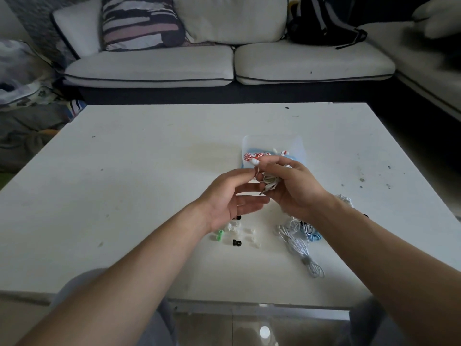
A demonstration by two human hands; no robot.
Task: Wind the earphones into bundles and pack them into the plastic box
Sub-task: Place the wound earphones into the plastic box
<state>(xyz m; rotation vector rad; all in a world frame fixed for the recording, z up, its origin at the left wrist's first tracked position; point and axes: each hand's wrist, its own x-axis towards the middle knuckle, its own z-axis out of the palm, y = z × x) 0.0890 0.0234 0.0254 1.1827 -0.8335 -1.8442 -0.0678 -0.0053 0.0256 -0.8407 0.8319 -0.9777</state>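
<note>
**Clerk:** State of the hands at inspection?

**Inspector:** The right hand (296,188) was curled round a partly wound white earphone (269,182), held above the table (149,183) just in front of the plastic box (299,148). The left hand (229,196) pinched the free end of that cable between thumb and forefinger, its other fingers spread loosely.

**Clerk:** And the rest of the stock?

**Inspector:** A red-and-white bundle (257,155) was already lying in the box. The loose white earphones (296,242) and a blue cable (316,236) lay unwound under the right forearm, with the scattered ear tips (245,233) beside them.

**Clerk:** Recommendation for the step in hand?

**Inspector:** In my judgement, the winding was nearly complete. The left hand should feed the tail round the coil under light tension, and the right should hold the loops flat so that none slips. The end should be tucked under a turn before the bundle goes into the box, or it could spring open
</note>
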